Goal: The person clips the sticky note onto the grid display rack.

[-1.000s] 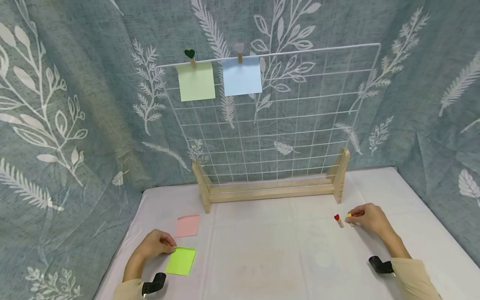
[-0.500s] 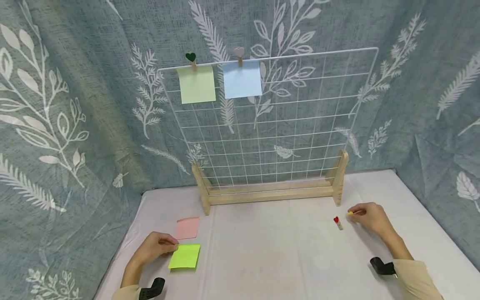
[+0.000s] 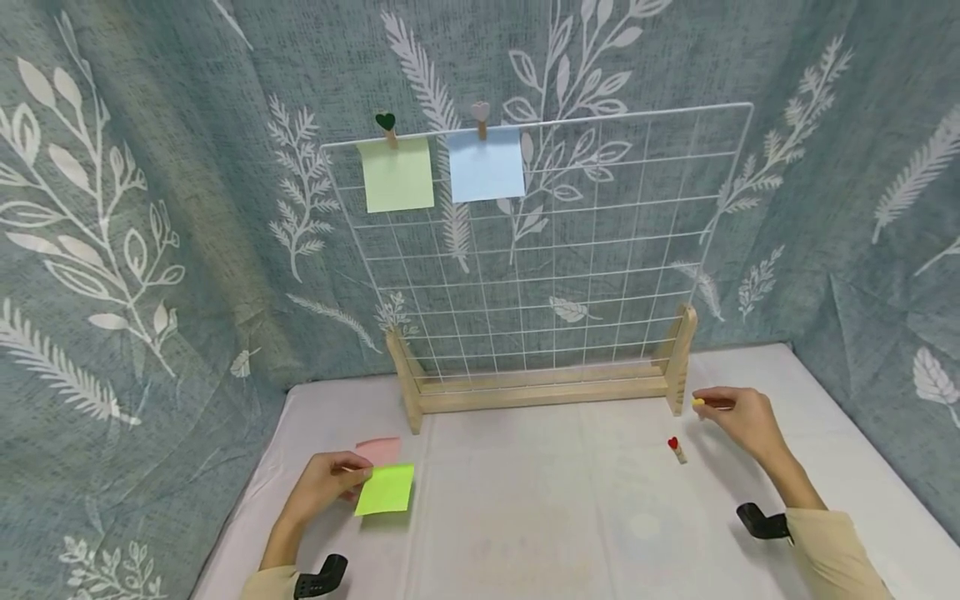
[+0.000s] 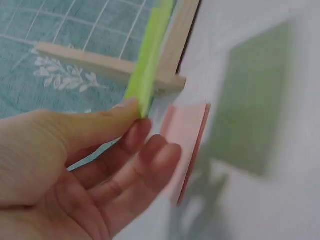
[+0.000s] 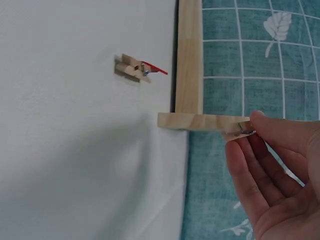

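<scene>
My left hand (image 3: 324, 486) pinches a bright green sticky note (image 3: 386, 489) by its left corner between thumb and index finger. In the left wrist view the note is seen nearly edge-on, raised over the table with its shadow below. Behind it on the table lies a pink sticky note (image 4: 185, 145). My right hand (image 3: 744, 421) pinches a small wooden clothespin (image 5: 242, 131) with a yellow heart, held above the table beside the rack's right foot. Another clothespin with a red heart (image 3: 677, 450) lies on the table to its left.
A white wire grid rack (image 3: 555, 283) on a wooden base (image 3: 543, 395) stands at the back. From its top bar hang a pale green note (image 3: 399, 177) and a light blue note (image 3: 486, 166), each under a heart clothespin. A leaf-patterned curtain (image 3: 187, 250) surrounds the white table (image 3: 517, 500).
My left hand has lifted the bright green note off the table and carried it forward and right. My right hand has picked up the yellow-heart clothespin and moved it slightly forward.
</scene>
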Demonstrator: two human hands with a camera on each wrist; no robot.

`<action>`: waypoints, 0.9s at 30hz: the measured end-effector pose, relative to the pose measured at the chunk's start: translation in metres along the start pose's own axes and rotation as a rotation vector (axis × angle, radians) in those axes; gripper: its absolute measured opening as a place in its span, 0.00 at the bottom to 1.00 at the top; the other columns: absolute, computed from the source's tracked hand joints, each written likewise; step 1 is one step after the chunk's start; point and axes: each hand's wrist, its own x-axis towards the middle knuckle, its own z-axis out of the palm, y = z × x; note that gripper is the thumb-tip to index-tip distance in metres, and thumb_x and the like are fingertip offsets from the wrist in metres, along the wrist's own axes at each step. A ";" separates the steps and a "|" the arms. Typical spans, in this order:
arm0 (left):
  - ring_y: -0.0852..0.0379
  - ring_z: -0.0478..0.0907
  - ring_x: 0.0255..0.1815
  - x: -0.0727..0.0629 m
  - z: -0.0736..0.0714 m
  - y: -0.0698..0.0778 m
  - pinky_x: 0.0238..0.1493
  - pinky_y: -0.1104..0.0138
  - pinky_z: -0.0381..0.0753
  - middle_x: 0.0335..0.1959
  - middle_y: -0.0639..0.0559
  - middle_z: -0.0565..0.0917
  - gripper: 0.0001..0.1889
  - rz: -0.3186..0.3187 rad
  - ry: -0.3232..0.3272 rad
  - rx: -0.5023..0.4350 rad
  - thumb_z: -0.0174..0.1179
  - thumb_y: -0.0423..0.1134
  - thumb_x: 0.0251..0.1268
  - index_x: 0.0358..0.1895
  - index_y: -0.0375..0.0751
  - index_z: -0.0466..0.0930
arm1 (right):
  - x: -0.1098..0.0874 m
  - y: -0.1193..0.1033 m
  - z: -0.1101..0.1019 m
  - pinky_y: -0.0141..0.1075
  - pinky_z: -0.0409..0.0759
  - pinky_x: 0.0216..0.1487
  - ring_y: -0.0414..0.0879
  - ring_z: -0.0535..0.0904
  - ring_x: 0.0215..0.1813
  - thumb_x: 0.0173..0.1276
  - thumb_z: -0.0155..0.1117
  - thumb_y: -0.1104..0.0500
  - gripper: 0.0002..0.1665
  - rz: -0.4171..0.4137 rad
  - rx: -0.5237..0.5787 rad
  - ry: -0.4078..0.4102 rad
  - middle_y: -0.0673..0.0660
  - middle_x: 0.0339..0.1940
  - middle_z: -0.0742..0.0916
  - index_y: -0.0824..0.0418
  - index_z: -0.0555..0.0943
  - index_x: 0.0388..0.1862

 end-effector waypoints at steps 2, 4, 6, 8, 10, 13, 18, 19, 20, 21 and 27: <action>0.56 0.82 0.25 0.002 0.004 0.003 0.27 0.60 0.89 0.29 0.42 0.84 0.10 -0.008 0.036 -0.030 0.61 0.27 0.65 0.43 0.19 0.80 | 0.002 -0.002 0.000 0.32 0.84 0.28 0.56 0.86 0.34 0.63 0.69 0.67 0.11 -0.008 0.001 0.004 0.66 0.35 0.89 0.71 0.86 0.44; 0.56 0.82 0.24 0.004 0.007 0.006 0.27 0.60 0.89 0.29 0.42 0.84 0.10 -0.013 0.066 -0.051 0.61 0.26 0.65 0.43 0.18 0.79 | 0.003 -0.005 -0.001 0.31 0.83 0.27 0.54 0.86 0.33 0.64 0.69 0.67 0.10 -0.014 0.004 0.009 0.65 0.34 0.89 0.71 0.86 0.43; 0.55 0.83 0.24 0.007 0.010 0.008 0.26 0.60 0.89 0.29 0.42 0.84 0.10 -0.015 0.088 -0.062 0.61 0.25 0.65 0.43 0.18 0.79 | 0.004 -0.008 -0.002 0.32 0.83 0.28 0.54 0.86 0.33 0.64 0.69 0.66 0.10 -0.016 -0.001 0.019 0.65 0.34 0.89 0.70 0.87 0.42; 0.54 0.83 0.24 0.010 0.012 0.012 0.26 0.60 0.89 0.29 0.42 0.84 0.10 -0.011 0.091 -0.068 0.61 0.25 0.65 0.44 0.18 0.79 | 0.006 -0.013 -0.003 0.33 0.83 0.28 0.55 0.86 0.34 0.64 0.70 0.65 0.10 -0.014 0.006 0.022 0.65 0.34 0.89 0.71 0.87 0.42; 0.51 0.83 0.23 0.013 0.014 0.015 0.26 0.59 0.89 0.29 0.42 0.84 0.11 -0.010 0.081 -0.079 0.62 0.25 0.65 0.45 0.18 0.79 | 0.008 -0.017 -0.006 0.35 0.84 0.29 0.56 0.86 0.35 0.64 0.70 0.64 0.11 -0.005 0.016 0.010 0.65 0.34 0.89 0.71 0.87 0.43; 0.51 0.82 0.23 0.017 0.018 0.020 0.27 0.59 0.89 0.32 0.39 0.85 0.12 -0.013 0.078 -0.087 0.62 0.25 0.64 0.46 0.17 0.79 | 0.012 -0.021 -0.008 0.39 0.85 0.31 0.56 0.86 0.36 0.65 0.69 0.64 0.12 0.000 0.028 -0.009 0.66 0.36 0.89 0.71 0.86 0.44; 0.55 0.82 0.25 0.022 0.026 0.033 0.28 0.62 0.89 0.34 0.38 0.86 0.09 0.003 0.125 -0.096 0.63 0.24 0.62 0.43 0.20 0.81 | 0.017 -0.030 -0.009 0.43 0.87 0.32 0.60 0.86 0.38 0.64 0.70 0.66 0.12 -0.032 0.019 -0.025 0.68 0.40 0.88 0.72 0.86 0.44; 0.55 0.83 0.25 0.024 0.028 0.036 0.28 0.62 0.89 0.33 0.39 0.86 0.08 0.010 0.131 -0.101 0.63 0.24 0.62 0.42 0.20 0.82 | 0.019 -0.032 -0.010 0.43 0.87 0.32 0.61 0.86 0.39 0.64 0.69 0.66 0.12 -0.037 0.017 -0.027 0.69 0.41 0.87 0.72 0.86 0.44; 0.54 0.83 0.26 0.026 0.029 0.038 0.29 0.61 0.89 0.31 0.40 0.86 0.08 0.019 0.132 -0.106 0.62 0.24 0.63 0.42 0.21 0.82 | 0.020 -0.034 -0.011 0.44 0.87 0.32 0.61 0.85 0.39 0.64 0.69 0.66 0.12 -0.039 0.016 -0.031 0.70 0.41 0.87 0.72 0.86 0.44; 0.54 0.83 0.26 0.028 0.030 0.041 0.29 0.60 0.89 0.31 0.41 0.85 0.07 0.025 0.133 -0.110 0.62 0.24 0.63 0.41 0.21 0.82 | 0.021 -0.036 -0.012 0.44 0.87 0.32 0.62 0.85 0.40 0.64 0.69 0.66 0.12 -0.039 0.016 -0.036 0.70 0.42 0.87 0.72 0.86 0.44; 0.55 0.83 0.27 0.036 0.036 0.057 0.31 0.60 0.90 0.32 0.41 0.85 0.06 0.071 0.099 -0.127 0.61 0.24 0.64 0.42 0.23 0.82 | 0.028 -0.051 -0.017 0.48 0.87 0.36 0.61 0.85 0.41 0.67 0.67 0.62 0.13 -0.036 0.036 -0.058 0.70 0.43 0.87 0.71 0.86 0.45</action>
